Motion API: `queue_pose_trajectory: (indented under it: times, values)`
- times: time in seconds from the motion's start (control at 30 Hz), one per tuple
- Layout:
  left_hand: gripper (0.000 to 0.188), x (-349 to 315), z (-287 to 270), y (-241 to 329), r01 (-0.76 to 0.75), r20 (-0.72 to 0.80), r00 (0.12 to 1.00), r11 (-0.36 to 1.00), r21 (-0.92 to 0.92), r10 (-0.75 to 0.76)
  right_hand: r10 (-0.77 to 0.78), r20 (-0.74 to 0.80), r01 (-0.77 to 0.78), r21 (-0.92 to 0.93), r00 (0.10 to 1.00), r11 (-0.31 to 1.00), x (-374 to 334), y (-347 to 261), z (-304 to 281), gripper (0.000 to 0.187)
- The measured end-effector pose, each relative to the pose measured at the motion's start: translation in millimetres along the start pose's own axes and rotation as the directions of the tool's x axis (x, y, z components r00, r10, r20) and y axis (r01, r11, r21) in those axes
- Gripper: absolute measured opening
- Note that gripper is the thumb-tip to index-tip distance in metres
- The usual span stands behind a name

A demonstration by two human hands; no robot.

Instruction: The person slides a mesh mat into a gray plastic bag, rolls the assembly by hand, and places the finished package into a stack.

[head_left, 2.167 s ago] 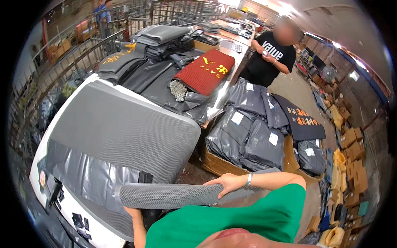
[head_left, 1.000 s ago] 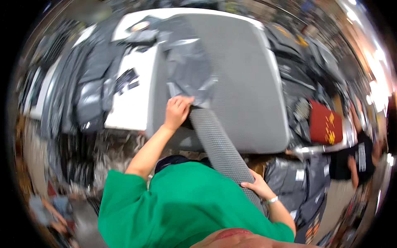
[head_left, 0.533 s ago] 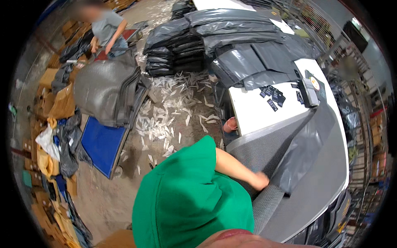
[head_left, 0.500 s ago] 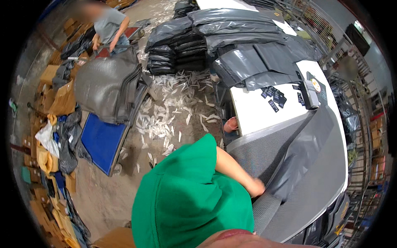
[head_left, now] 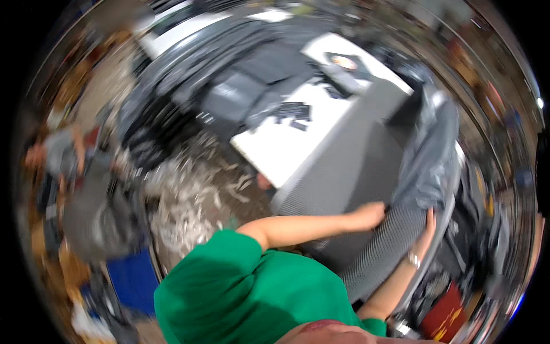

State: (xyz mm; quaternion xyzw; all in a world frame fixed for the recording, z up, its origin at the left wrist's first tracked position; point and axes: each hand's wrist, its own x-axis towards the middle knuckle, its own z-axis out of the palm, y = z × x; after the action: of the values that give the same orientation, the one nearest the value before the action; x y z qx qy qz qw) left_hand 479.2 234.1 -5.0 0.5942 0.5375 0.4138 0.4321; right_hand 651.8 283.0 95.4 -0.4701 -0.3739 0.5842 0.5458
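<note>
A grey textured mat (head_left: 326,189) lies over the table, its near part folded into a thick length (head_left: 375,255). A dark grey plastic bag (head_left: 427,166) is drawn over the far part of that length. My left hand (head_left: 368,217) is closed at the near left edge of the bag, beside the fold. On the other side, my right hand (head_left: 424,234), with a watch on its wrist, holds the bag's near right edge along the mat. Part of its fingers is hidden, and motion blurs the view.
The white tabletop (head_left: 292,143) carries small black cards (head_left: 295,112) and a grey box-like device (head_left: 341,80). Behind are stacked dark plastic packages (head_left: 235,92). Pale scraps (head_left: 183,212) litter the floor. At the left, another person (head_left: 60,152) stands by dark sheets (head_left: 103,212) and a blue board (head_left: 133,282).
My view has turned to the right. My right hand has come into view at the bag's edge. My left arm now reaches farther across the mat, and the bag's near end stands more raised.
</note>
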Motion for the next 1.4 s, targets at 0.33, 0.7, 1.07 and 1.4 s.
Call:
queue_pose_trajectory:
  times: [0.33,0.7,1.07,1.4]
  values:
    - [0.035,25.1,-20.0,-123.6,0.124,0.028,0.990,0.940,0.317,-0.140,0.119,-0.152,-0.173,-0.424,0.981,0.889,40.4,125.0,6.3,0.079]
    - [0.025,63.6,-36.5,-73.7,0.046,0.096,0.980,0.664,0.746,-0.176,-0.364,-0.036,0.048,-0.974,0.931,0.220,51.9,162.6,-68.9,0.016]
    - [0.014,1.5,-66.9,-37.1,-0.457,0.551,0.832,0.477,0.750,-0.069,-0.157,0.425,0.434,-0.900,0.892,0.030,-40.2,129.6,-53.3,0.013]
    - [0.024,-94.4,-102.1,-96.9,0.010,0.510,0.811,0.878,0.479,-0.287,0.085,-0.235,-0.182,-0.428,0.968,0.886,-162.5,186.3,-86.2,0.014]
